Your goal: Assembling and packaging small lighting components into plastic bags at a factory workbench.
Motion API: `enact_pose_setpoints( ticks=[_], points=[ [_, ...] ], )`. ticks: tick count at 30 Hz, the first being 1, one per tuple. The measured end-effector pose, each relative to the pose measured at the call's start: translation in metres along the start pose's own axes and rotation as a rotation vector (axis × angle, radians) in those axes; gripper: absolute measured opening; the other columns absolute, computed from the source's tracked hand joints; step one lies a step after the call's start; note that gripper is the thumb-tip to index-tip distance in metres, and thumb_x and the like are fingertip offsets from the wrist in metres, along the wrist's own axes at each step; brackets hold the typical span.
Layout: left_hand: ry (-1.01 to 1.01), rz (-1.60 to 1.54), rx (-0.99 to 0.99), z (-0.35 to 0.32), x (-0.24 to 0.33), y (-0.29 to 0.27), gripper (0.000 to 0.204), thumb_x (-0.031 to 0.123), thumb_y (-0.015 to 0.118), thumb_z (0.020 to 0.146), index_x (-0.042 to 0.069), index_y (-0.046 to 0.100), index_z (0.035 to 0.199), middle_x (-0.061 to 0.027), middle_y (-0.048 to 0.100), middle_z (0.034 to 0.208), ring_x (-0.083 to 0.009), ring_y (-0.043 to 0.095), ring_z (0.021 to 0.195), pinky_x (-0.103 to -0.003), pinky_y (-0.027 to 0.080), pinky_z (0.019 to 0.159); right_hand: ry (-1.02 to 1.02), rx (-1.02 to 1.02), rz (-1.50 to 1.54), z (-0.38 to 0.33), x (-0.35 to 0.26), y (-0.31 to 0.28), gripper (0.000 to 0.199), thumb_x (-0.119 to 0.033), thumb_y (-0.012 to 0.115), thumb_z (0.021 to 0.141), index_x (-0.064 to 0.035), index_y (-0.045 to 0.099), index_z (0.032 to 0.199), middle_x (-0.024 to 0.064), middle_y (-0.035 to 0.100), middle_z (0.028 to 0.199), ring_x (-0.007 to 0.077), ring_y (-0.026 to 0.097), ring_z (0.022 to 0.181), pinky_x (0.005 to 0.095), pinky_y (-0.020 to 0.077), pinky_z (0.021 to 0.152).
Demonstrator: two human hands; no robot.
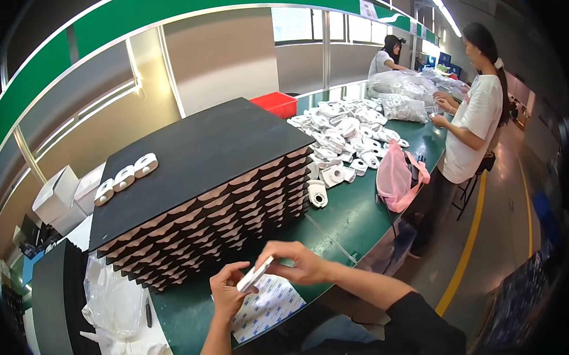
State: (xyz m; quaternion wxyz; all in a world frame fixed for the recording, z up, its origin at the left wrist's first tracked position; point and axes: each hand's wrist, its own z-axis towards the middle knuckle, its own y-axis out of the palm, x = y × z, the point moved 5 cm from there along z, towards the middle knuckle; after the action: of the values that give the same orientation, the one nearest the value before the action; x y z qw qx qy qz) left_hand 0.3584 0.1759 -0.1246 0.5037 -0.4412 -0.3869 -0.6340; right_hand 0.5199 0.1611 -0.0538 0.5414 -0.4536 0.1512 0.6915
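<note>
My left hand and my right hand together grip a small flat white plastic part just above the front edge of the green table. Under my hands lies a sheet of white stickers on a blue backing. Right behind my hands rises a tall stack of black trays with brown undersides. Three white parts rest in a row on the stack's top at its left.
A pile of white plastic parts covers the table's far right, one lone part beside the stack. A pink bag hangs at the table edge. A red bin stands behind. Clear plastic bags lie left. Two people work nearby.
</note>
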Motion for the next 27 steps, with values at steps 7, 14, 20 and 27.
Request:
enact_pose_setpoints(
  ticks=[7, 14, 20, 27],
  points=[
    [-0.409, -0.34, 0.056, 0.005, -0.014, -0.012, 0.021, 0.014, 0.056, 0.084, 0.0, 0.056, 0.099, 0.0031, 0.045, 0.058, -0.0039, 0.034, 0.045, -0.016, 0.025, 0.041, -0.455, 0.245, -0.341, 0.103, -0.088, -0.048, 0.02, -0.001, 0.06, 0.079, -0.0035, 0.052, 0.097, 0.0068, 0.059, 0.08, 0.0133, 0.054, 0.071, 0.023, 0.0427, 0.061],
    [-0.605, -0.849, 0.198, 0.004, -0.04, -0.029, 0.028, 0.005, 0.051, 0.077, 0.0, 0.052, 0.104, -0.0074, 0.05, 0.078, -0.0111, 0.041, 0.059, -0.017, 0.026, 0.039, 0.022, 0.318, -0.556, 0.221, -0.021, -0.083, 0.029, -0.013, 0.059, 0.077, 0.0024, 0.053, 0.101, 0.0131, 0.061, 0.074, 0.0221, 0.057, 0.066, 0.0312, 0.0432, 0.063],
    [-0.6, -0.979, 0.249, 0.001, -0.049, -0.034, 0.046, -0.012, 0.04, 0.059, -0.002, 0.05, 0.103, -0.0161, 0.053, 0.086, -0.0229, 0.047, 0.069, -0.019, 0.029, 0.042, 0.576, 0.146, -0.393, 0.267, 0.048, -0.076, 0.018, -0.009, 0.06, 0.072, 0.0037, 0.064, 0.084, 0.0094, 0.053, 0.062, 0.0138, 0.043, 0.045, 0.0266, 0.0362, 0.04],
    [-0.585, -0.896, 0.227, 0.006, -0.049, -0.032, 0.031, -0.004, 0.04, 0.08, 0.003, 0.045, 0.11, -0.0166, 0.055, 0.088, -0.0148, 0.046, 0.062, -0.019, 0.027, 0.04, 0.652, 0.148, -0.404, 0.305, 0.069, -0.064, 0.025, -0.019, 0.073, 0.07, 0.002, 0.062, 0.079, 0.0113, 0.059, 0.073, 0.0164, 0.055, 0.058, 0.0271, 0.0471, 0.045]
  ],
)
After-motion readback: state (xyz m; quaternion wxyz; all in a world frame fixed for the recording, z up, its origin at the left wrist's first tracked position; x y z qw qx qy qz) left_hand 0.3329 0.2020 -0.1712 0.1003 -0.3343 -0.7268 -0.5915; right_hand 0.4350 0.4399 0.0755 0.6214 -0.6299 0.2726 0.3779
